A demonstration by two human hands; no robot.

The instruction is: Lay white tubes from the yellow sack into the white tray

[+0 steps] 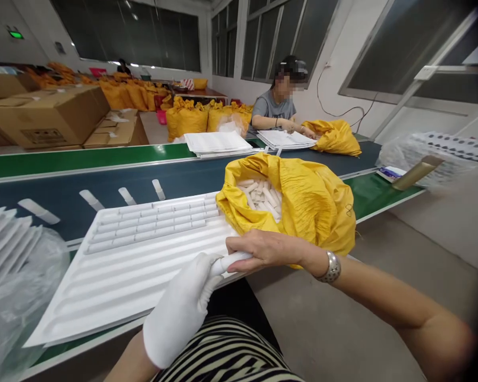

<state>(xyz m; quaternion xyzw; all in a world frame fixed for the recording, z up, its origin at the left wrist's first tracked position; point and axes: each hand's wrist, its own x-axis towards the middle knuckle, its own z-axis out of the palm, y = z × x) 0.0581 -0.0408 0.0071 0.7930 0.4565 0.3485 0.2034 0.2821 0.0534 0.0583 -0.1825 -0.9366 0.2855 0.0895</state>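
A small white plastic tube point(234, 259) is held between both hands above the near edge of a tray. My left hand point(183, 302), in a white glove, is closed around its left end. My bare right hand point(258, 249) pinches the right end between thumb and fingers. Under and left of the hands lies a white grooved tray point(123, 286), its far grooves filled with rows of similar tubes point(143, 225). Beyond my right hand an open yellow sack point(302, 196) shows many loose white tubes point(263, 199) inside.
Several tubes point(127, 196) lie on the dark conveyor belt point(63, 188). Stacked trays point(8, 244) in clear plastic stand at left. Across the belt a person point(274, 106) works beside trays point(284, 139) and a yellow sack point(334, 137). Cardboard boxes point(51, 116) fill the far left.
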